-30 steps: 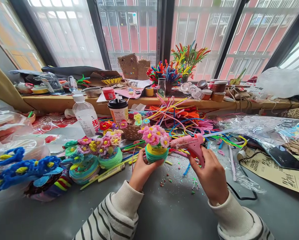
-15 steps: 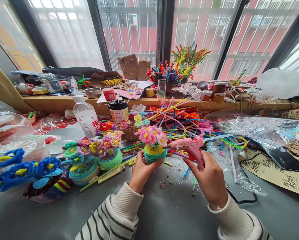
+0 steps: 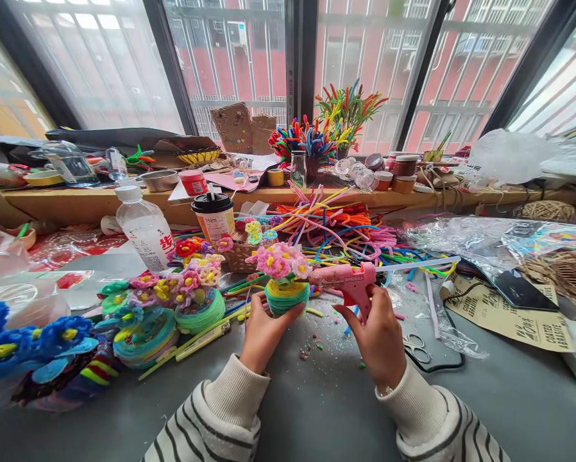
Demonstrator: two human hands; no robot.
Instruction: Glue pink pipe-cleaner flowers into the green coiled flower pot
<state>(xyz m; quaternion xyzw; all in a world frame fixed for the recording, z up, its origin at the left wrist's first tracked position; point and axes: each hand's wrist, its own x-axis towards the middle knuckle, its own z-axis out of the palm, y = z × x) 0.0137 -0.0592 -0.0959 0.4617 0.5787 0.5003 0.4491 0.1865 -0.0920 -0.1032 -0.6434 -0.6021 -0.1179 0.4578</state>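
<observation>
My left hand [image 3: 267, 330] is closed around a small flower pot [image 3: 287, 299] wrapped in green and yellow, holding it just over the table. Pink pipe-cleaner flowers [image 3: 281, 260] with yellow centres stand in it. A pink glue gun [image 3: 353, 280] is gripped in my right hand [image 3: 377, 330], with a pale glue stick [image 3: 420, 264] poking out of its back. Its nozzle reaches the right side of the pot, just under the flowers; whether it touches is unclear. Left of my hands stand other flower pots, one green [image 3: 200, 313] and one blue-green [image 3: 146, 337].
Blue flowers [image 3: 67, 333] fill the left edge. Behind are a clear bottle [image 3: 146, 228], a black-lidded cup [image 3: 213, 215] and piled pipe cleaners [image 3: 336, 221]. Scissors [image 3: 417, 348], a black cable [image 3: 442, 367], sandpaper sheets [image 3: 514, 314] and a phone [image 3: 523, 289] lie right.
The view has turned slightly right, so most things sit further left. Scissors now show beside my right wrist. The glue gun's nozzle is slightly closer to the pot. Both hands keep their grips.
</observation>
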